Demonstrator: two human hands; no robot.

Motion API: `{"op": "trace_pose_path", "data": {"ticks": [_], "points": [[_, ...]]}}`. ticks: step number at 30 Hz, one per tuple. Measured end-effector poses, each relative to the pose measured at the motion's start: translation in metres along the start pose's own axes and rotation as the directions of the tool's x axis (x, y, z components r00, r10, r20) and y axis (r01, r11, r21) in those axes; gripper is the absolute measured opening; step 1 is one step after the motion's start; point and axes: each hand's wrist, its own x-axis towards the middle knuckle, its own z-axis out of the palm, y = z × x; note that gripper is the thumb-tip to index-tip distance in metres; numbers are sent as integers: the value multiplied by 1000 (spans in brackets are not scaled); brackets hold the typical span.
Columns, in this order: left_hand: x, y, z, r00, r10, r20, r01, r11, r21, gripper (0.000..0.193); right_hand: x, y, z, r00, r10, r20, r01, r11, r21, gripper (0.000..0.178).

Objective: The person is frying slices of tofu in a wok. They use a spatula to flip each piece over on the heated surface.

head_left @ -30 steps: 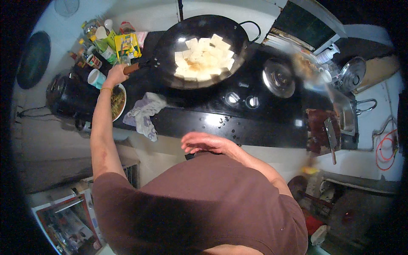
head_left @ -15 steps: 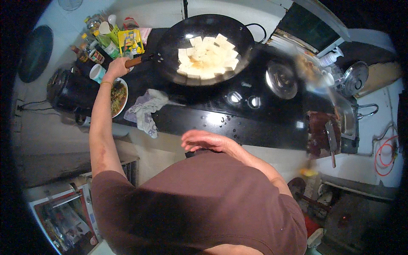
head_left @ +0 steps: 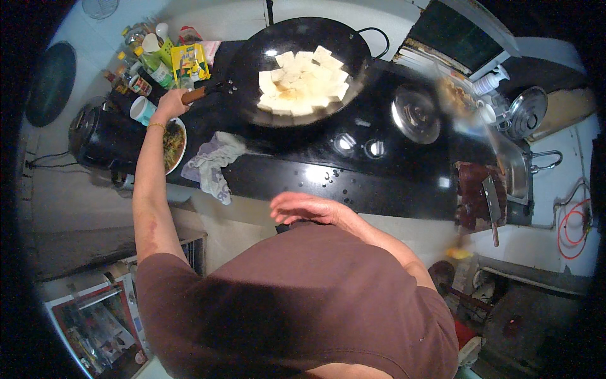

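My left grip was closed round the wok handle; my right grip hung half-curled, empty; a jerk, I judged, could break the white slabs.

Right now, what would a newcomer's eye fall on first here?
The big black wok at the top centre, with pale blocks heaped in it, stands out most. At the upper left, the person's left hand grips its brown handle. On the right, a cleaver lies across a reddish-brown board.
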Motion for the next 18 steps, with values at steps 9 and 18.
{"op": "trace_pose_path", "data": {"ticks": [9, 18], "points": [[0, -7, 8, 1000, -1, -6, 1, 1000, -11, 45, -7, -2, -1, 1000, 6, -7, -6, 1000, -11, 28], [-2, -11, 9, 1000, -4, -16, 4, 1000, -4, 49, 4, 36, -36, 979, -65, -191, -116, 595, -796, 28]]}}
